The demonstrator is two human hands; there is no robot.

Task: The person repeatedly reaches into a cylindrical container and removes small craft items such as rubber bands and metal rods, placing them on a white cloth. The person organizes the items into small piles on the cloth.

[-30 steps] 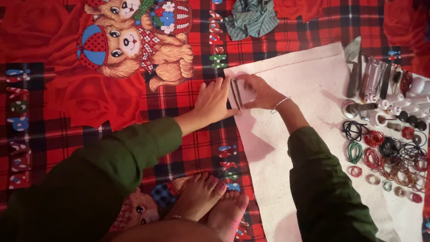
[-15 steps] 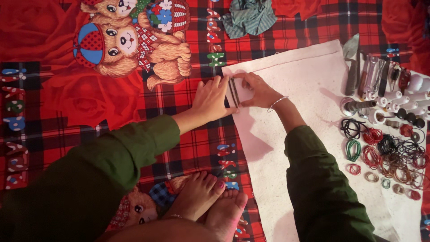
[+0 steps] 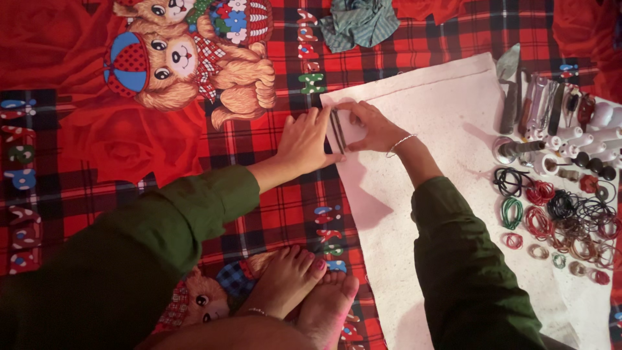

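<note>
So we've got both hands meeting at the near corner of the white cloth (image 3: 447, 194) spread over the red plaid blanket (image 3: 272, 207). Our left hand (image 3: 306, 141) lies flat, fingers narrow and together, pressing beside a small white card with dark bands (image 3: 343, 128). Our right hand (image 3: 372, 126) curls its fingers around that card's other edge, holding it. Off right, coloured rubber bands (image 3: 557, 220) and little bottles (image 3: 551, 107) sit on the cloth.

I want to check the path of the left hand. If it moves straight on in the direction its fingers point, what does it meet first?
The left hand points toward the folded corner of the white cloth, which its fingertips likely already touch.
</note>
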